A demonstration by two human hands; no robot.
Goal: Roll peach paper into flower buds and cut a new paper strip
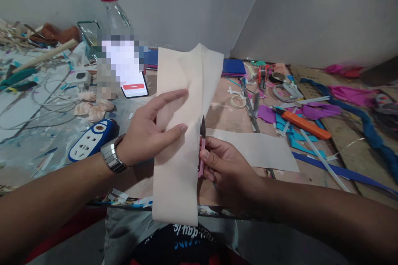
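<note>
A long cream sheet (177,178), paper or thin cloth, stands raised over the table with its lower end past the front edge. My left hand (152,126) holds it, thumb and index finger apart on the near face; the other fingers seem to be behind it. In my right hand (225,159) is a pair of pink-handled scissors (201,163), blades pointing up along the sheet's right edge. Part of the sheet folds over to the right above the blade tip. Beneath the right hand lies another pale strip (258,149) on the table.
Left are a blue-and-white power strip (93,138), a phone (135,87), cables and a red-capped bottle (113,12). On the right lie an orange cutter knife (303,124), a tape roll (238,100) and coloured scraps (323,110). A grey wall (199,4) rises behind.
</note>
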